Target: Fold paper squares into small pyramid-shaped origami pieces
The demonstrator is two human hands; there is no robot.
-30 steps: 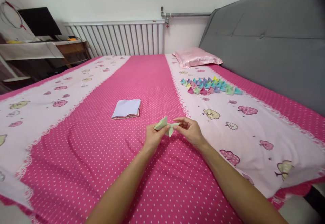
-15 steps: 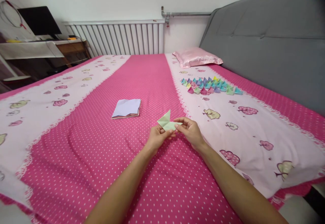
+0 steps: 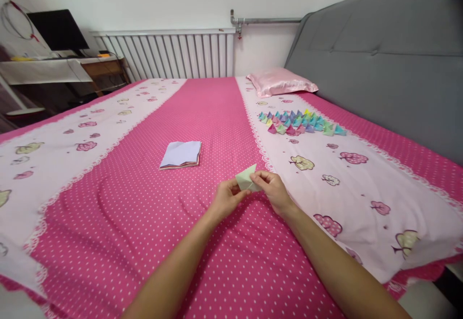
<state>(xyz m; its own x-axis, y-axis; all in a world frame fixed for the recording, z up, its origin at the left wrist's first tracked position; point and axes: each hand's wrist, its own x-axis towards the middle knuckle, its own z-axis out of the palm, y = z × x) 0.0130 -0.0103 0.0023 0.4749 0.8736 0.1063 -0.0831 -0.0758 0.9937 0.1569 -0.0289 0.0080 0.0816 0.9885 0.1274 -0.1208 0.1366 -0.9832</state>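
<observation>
Between my two hands is a pale green folded paper, held just above the pink dotted bedspread. My left hand grips its left and lower edge between thumb and fingers. My right hand pinches the right side, its thumb lying across the front of the paper. Part of the paper is hidden behind the right thumb and fingers. Farther left lies a stack of square paper with a pale lilac sheet on top. Several small folded paper pieces in many colours stand in rows to the right.
A pink satin pillow lies at the far right of the bed, by the grey headboard. Along the back wall runs a white radiator. A black monitor stands on a desk at the far left.
The green paper went from two spread points to a more compact shape with one point up. My right hand has shifted its thumb onto the paper's front. Stack and coloured pieces stay put.
</observation>
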